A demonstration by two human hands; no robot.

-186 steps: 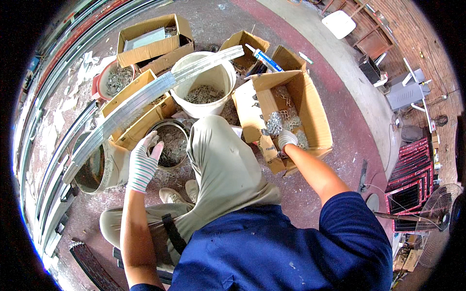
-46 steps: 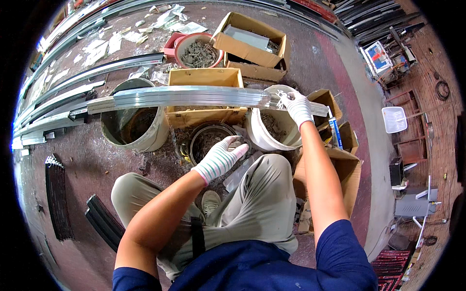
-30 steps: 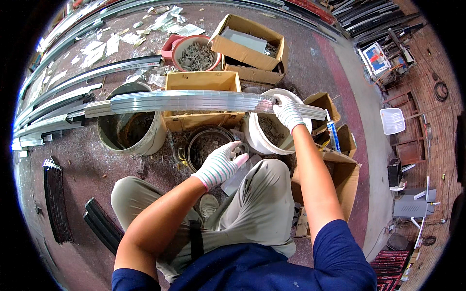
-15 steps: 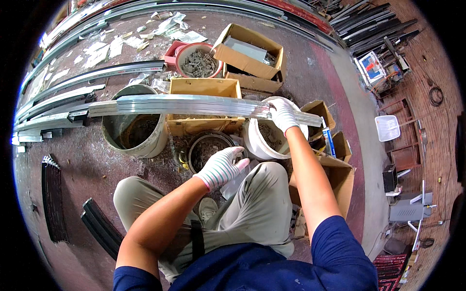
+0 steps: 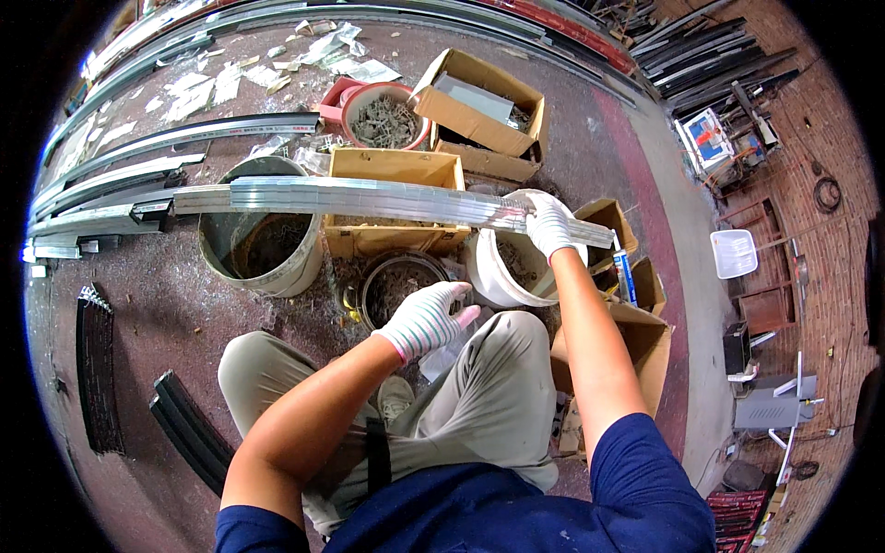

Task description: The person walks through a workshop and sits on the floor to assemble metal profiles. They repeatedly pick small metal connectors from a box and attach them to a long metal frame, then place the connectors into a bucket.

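Long silvery metal profiles (image 5: 359,197) lie as a bundle across the tops of the wooden box (image 5: 396,168) and the white bucket (image 5: 486,267). My right hand (image 5: 550,229), in a white striped glove, grips them near their right end. My left hand (image 5: 426,321), gloved alike, hovers near a round tub of small metal pieces (image 5: 367,293) in front of my knees. Its thumb and fingers are apart, with nothing visible between them. Beneath the bundle's left part stands a grey bucket (image 5: 293,278) with dark contents.
Behind are a red-rimmed bucket of small metal parts (image 5: 385,122) and a cardboard box (image 5: 479,118). More cardboard boxes (image 5: 636,346) stand by my right knee, with a blue-and-white tube (image 5: 626,278). Black profiles (image 5: 97,369) lie on the floor at left, and more long profiles (image 5: 101,217) reach in from there.
The view has shifted slightly, and the bundle appears a little farther right. The fingers of my left hand look straighter. My right hand stays on the profiles.
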